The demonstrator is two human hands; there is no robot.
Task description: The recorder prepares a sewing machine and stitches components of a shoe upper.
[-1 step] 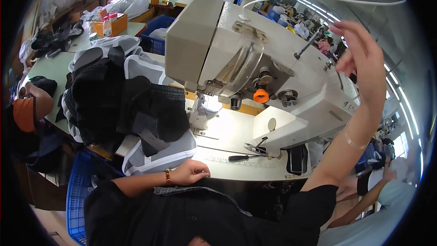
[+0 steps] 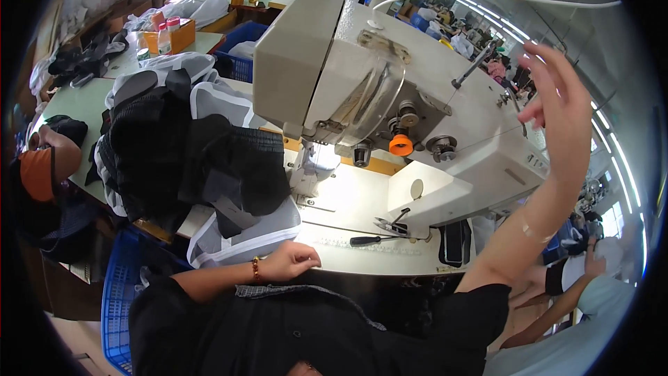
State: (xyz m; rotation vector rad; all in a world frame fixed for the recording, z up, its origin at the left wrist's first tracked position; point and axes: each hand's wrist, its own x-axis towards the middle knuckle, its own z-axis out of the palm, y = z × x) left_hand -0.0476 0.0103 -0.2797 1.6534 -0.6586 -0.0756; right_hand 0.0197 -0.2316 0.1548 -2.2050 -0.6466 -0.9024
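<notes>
A white industrial sewing machine (image 2: 445,63) stands in front of me, with an orange knob (image 2: 401,145) on its front. My right hand (image 2: 560,94) is raised beside its right end, near a metal thread post (image 2: 473,66). Its fingers are apart, and I see nothing held in them. My left hand (image 2: 292,262) rests at the front edge of the sewing table (image 2: 348,254), fingers loosely curled and closed, with nothing visible in them. Beside it lies a grey mesh piece with white edging (image 2: 261,237), partly under a heap of black fabric pieces (image 2: 156,153).
On the table lie thread snips (image 2: 391,227), a black-handled screwdriver (image 2: 369,241), a clear ruler (image 2: 341,246) and a dark phone-like slab (image 2: 455,244). A blue basket (image 2: 118,306) stands at lower left. Co-workers sit at left, right and behind the machine.
My right hand has shifted slightly right and down, and its forearm has turned a little. My left hand stays at the table edge.
</notes>
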